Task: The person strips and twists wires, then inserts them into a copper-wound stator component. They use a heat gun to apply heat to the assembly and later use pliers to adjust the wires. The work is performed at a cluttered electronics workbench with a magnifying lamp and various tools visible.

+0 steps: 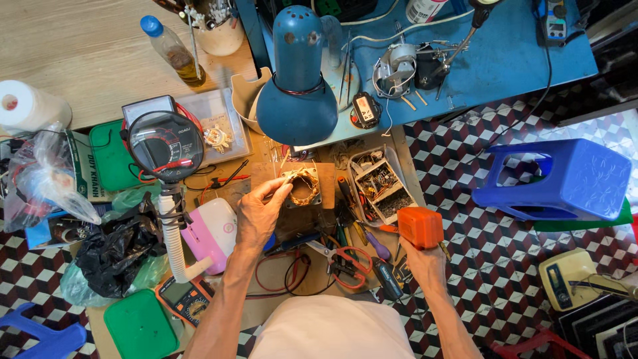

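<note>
Stator core: I'm looking at a square metal core with copper windings [304, 187], sitting flat on a small wooden block [321, 174] in the middle of the cluttered work surface, just below the lamp.
Left hand: my left hand [260, 214] is on the core's left edge, fingers curled and pinched together at that edge; whether there's a wire between the fingertips I can't tell.
Right hand: my right hand [425, 260] is lower right, well apart from the core, fingers closed around the handle of an orange tool [420, 227] whose boxy body points up and away from me.
Lamp: a blue desk lamp [296, 93] hangs over the bench, its shade just above the wooden block.
Parts tray: a clear compartment tray [380, 186] of small bits lies just right of the block.
Hand tools: red-handled scissors [345, 260] and screwdrivers [372, 242] lie between my two hands.
Left side: a round analogue meter [166, 144] with red leads sits left of the block, a pink-and-white device [211, 234] beside my left wrist, and a yellow multimeter [186, 299] lower down.
Far left: black plastic bag [116, 249], paper roll [26, 106].
Right side: a blue plastic stool [565, 179] lies tipped on the patterned floor.
</note>
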`<state>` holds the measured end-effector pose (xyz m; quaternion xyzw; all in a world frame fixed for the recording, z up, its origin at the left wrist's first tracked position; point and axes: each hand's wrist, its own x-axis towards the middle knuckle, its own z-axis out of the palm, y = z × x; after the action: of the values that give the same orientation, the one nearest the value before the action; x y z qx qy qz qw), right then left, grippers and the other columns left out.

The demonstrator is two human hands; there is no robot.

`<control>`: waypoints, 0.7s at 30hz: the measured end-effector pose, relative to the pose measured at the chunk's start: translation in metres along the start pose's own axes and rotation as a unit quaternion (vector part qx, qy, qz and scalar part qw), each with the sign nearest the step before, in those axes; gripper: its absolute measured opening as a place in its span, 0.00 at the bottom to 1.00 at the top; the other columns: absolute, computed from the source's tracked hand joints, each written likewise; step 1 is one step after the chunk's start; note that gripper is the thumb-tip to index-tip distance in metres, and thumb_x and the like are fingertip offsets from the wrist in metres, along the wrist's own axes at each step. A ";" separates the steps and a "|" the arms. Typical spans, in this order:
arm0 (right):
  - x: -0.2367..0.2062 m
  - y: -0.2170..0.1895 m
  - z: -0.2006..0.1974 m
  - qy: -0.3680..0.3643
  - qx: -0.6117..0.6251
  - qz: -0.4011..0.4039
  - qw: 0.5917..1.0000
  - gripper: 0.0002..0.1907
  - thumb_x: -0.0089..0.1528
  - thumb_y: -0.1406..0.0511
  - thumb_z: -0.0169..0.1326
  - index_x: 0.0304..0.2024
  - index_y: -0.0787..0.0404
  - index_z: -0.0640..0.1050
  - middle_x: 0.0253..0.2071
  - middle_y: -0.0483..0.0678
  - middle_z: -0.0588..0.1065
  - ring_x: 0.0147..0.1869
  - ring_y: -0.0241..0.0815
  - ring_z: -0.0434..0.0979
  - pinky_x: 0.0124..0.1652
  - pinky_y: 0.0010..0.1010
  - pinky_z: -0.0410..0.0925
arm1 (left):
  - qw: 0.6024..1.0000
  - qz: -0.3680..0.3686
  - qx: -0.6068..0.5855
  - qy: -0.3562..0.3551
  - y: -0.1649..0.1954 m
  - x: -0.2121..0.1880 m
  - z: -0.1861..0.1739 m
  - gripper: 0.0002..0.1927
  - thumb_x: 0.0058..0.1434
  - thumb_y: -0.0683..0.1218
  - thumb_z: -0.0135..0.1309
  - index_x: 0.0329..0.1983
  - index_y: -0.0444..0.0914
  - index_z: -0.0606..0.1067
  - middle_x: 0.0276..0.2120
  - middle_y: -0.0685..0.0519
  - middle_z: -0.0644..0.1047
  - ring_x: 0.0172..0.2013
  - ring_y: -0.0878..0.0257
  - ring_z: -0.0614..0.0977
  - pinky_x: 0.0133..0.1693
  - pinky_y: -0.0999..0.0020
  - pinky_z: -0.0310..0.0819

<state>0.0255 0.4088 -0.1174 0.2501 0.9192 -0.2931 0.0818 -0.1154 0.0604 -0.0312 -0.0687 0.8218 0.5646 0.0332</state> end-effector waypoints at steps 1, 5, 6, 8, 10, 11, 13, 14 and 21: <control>0.000 -0.001 0.001 -0.027 0.084 0.126 0.988 0.19 0.58 0.55 0.63 0.43 0.62 0.81 0.21 0.52 0.78 0.23 0.40 0.80 0.31 0.30 0.73 | 1.000 -0.011 -0.002 -0.002 0.000 0.000 0.000 0.14 0.62 0.48 0.61 0.49 0.39 0.82 0.39 0.50 0.86 0.39 0.67 0.87 0.41 0.72 0.79; -0.009 -0.030 -0.020 -0.012 0.140 0.182 0.973 0.19 0.59 0.57 0.63 0.44 0.65 0.82 0.22 0.52 0.79 0.24 0.42 0.79 0.29 0.35 0.73 | 1.000 -0.023 -0.004 0.002 0.004 0.002 -0.001 0.14 0.62 0.48 0.61 0.48 0.39 0.82 0.39 0.50 0.86 0.39 0.67 0.87 0.41 0.72 0.79; -0.014 -0.040 -0.029 -0.008 0.156 0.172 0.972 0.19 0.58 0.58 0.62 0.44 0.65 0.82 0.22 0.52 0.79 0.24 0.41 0.80 0.29 0.34 0.74 | 1.000 -0.025 -0.007 0.003 0.005 0.003 -0.002 0.14 0.61 0.48 0.61 0.48 0.39 0.83 0.39 0.50 0.86 0.39 0.67 0.87 0.41 0.72 0.79; -0.022 -0.059 -0.047 0.010 0.212 0.151 0.965 0.18 0.58 0.59 0.62 0.44 0.66 0.82 0.23 0.51 0.78 0.25 0.40 0.78 0.29 0.33 0.73 | 0.999 -0.031 -0.015 0.004 0.008 0.006 -0.002 0.14 0.61 0.48 0.61 0.48 0.40 0.83 0.38 0.50 0.87 0.38 0.67 0.88 0.40 0.72 0.79; -0.021 -0.078 -0.062 0.009 0.243 0.078 0.967 0.17 0.58 0.59 0.61 0.43 0.65 0.82 0.23 0.49 0.78 0.25 0.38 0.77 0.29 0.31 0.72 | 0.999 -0.031 -0.018 0.006 0.008 0.009 -0.001 0.14 0.61 0.48 0.61 0.48 0.40 0.83 0.38 0.50 0.87 0.38 0.67 0.88 0.40 0.72 0.79; -0.018 -0.087 -0.069 0.001 0.246 0.013 0.969 0.16 0.58 0.59 0.60 0.43 0.63 0.82 0.22 0.47 0.77 0.25 0.36 0.77 0.29 0.30 0.73 | 0.999 -0.032 -0.019 0.006 0.008 0.010 0.000 0.14 0.60 0.49 0.61 0.47 0.40 0.83 0.38 0.51 0.87 0.38 0.67 0.88 0.40 0.72 0.79; -0.011 -0.105 -0.076 -0.020 0.280 -0.071 0.957 0.13 0.60 0.60 0.59 0.42 0.62 0.81 0.23 0.45 0.77 0.25 0.34 0.77 0.31 0.28 0.73 | 0.999 -0.033 -0.015 0.011 0.007 0.011 0.002 0.14 0.60 0.49 0.62 0.47 0.40 0.83 0.38 0.51 0.87 0.38 0.67 0.88 0.41 0.72 0.79; -0.003 -0.117 -0.072 -0.032 0.311 -0.090 0.946 0.11 0.61 0.61 0.59 0.40 0.62 0.80 0.23 0.45 0.76 0.26 0.34 0.77 0.33 0.27 0.73 | 0.999 -0.034 -0.011 0.013 0.006 0.010 0.003 0.14 0.60 0.49 0.62 0.47 0.40 0.83 0.39 0.51 0.87 0.38 0.67 0.87 0.41 0.72 0.79; 0.053 -0.194 -0.033 -0.084 0.406 -0.120 0.902 0.07 0.61 0.64 0.59 0.38 0.62 0.78 0.25 0.42 0.74 0.25 0.32 0.75 0.30 0.27 0.70 | 0.999 -0.038 0.015 0.009 0.002 0.007 0.006 0.14 0.61 0.49 0.62 0.47 0.40 0.83 0.38 0.50 0.87 0.39 0.66 0.88 0.41 0.71 0.79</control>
<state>-0.1186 0.3132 -0.0098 0.1234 0.7336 -0.6682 0.0143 -0.1228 0.0667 -0.0324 -0.1043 0.8272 0.5501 0.0479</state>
